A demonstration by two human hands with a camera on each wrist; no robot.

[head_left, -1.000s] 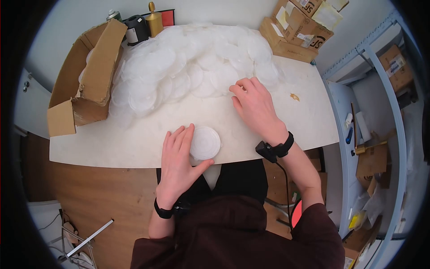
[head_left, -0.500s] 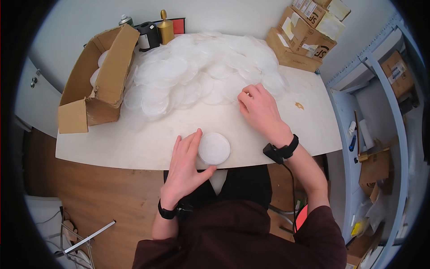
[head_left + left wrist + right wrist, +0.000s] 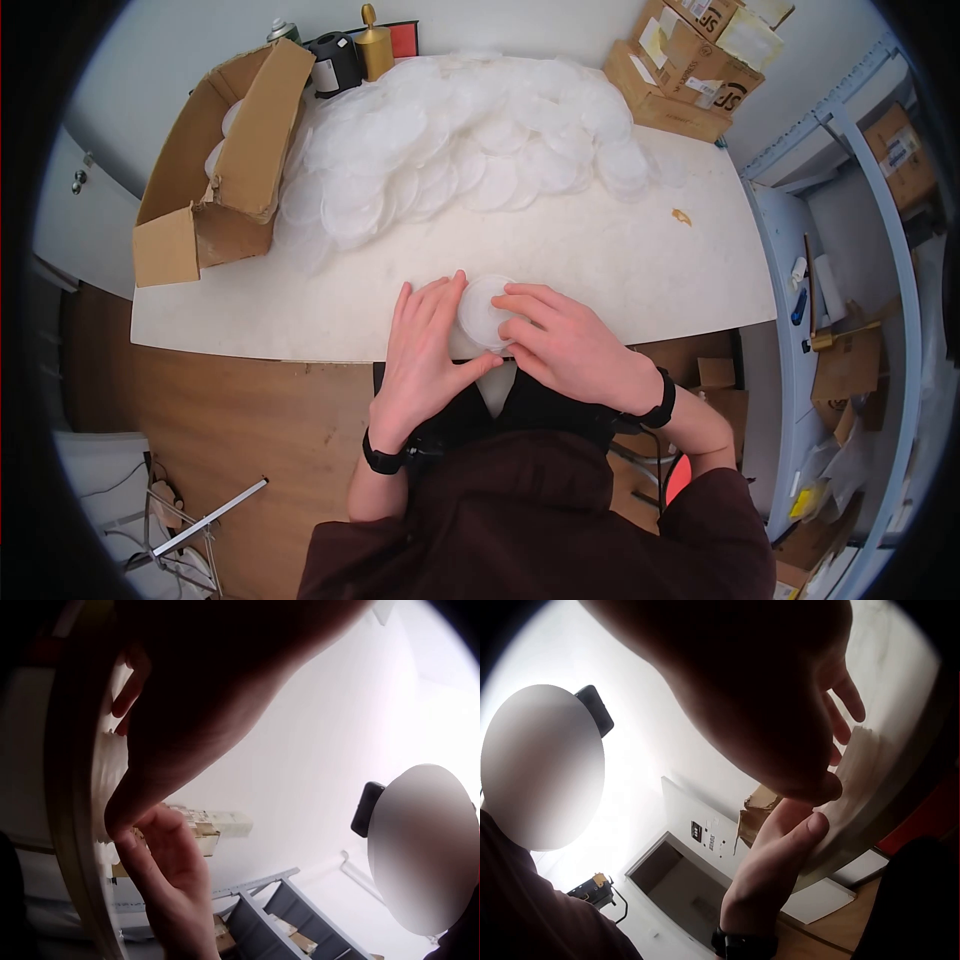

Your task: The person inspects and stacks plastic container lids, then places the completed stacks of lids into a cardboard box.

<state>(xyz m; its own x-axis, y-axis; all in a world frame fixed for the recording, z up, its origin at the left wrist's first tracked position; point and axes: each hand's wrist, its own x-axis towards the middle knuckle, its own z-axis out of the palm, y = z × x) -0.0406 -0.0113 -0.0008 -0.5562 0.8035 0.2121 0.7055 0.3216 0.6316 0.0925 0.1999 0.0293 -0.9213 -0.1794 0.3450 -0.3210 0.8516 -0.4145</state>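
A round stack of thin translucent white discs (image 3: 483,312) lies near the table's front edge. The left hand (image 3: 420,345) rests along its left side, fingers fairly straight and thumb at the near side. The right hand (image 3: 570,345) is at its right side, bent fingertips on the top and edge; whether they hold a disc cannot be told. Both thumbs nearly meet at the near edge. In the right wrist view the stack (image 3: 855,761) shows edge-on beside the fingers. A large heap of similar loose discs (image 3: 470,130) covers the back of the table.
An open cardboard box (image 3: 235,170) with white discs inside stands at the left. Behind it are a black container (image 3: 334,65) and a gold bottle (image 3: 375,50). Cardboard boxes (image 3: 690,75) are stacked at the back right. A blue-grey shelf (image 3: 870,180) stands to the right.
The right hand has moved from the front of the heap back toward the body, onto the stack. The left hand has stayed beside the stack. The head view has shifted slightly.
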